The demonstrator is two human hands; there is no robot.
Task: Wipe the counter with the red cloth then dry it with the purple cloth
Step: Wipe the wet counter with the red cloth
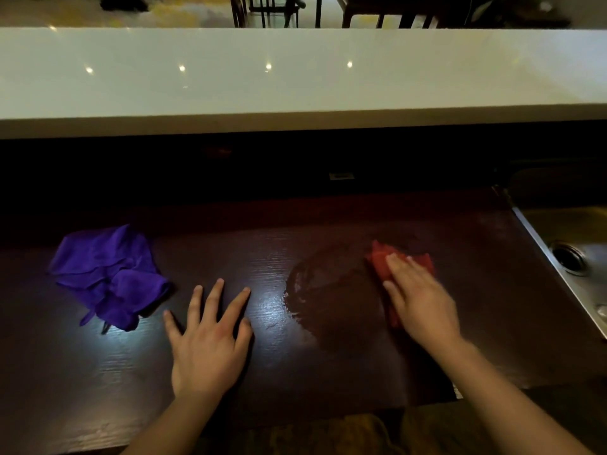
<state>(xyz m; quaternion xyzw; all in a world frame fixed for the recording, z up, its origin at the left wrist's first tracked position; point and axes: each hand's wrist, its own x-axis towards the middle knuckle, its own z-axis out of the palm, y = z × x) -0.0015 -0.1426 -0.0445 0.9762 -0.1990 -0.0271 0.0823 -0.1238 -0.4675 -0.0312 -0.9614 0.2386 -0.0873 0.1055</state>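
Down at the near edge, two bare forearms reach in over the dark wood table (pixel 328 372). The left hand (pixel 210 343) lies flat, palm down on the wood, fingers (pixel 212 300) spread wide and holding nothing. Just beside its little finger, off to the left and a touch farther back, sits the purple cloth (pixel 108 274), crumpled in a loose heap on the table, untouched by either hand.

Over on the right, the right hand (pixel 422 300) presses down flat on the red cloth (pixel 382 257), fingers (pixel 399 267) stretched forward and close together, pinning the cloth to the surface rather than gripping it. The hand looks slightly blurred. Red fabric peeks out past the fingertips, on the far right side of the hand and along its left edge. Left of that hand, between the two hands, a darker wet patch (pixel 325 290) with a ragged, glistening edge marks the wood.

At the right edge, a steel sink (pixel 578 257) is set into the table, its drain visible. Farther back the surface falls into deep shadow, and beyond that runs a raised white counter ledge (pixel 295 77), glossy with small light reflections. Dark chair legs (pixel 262 11) stand past it at the very top.
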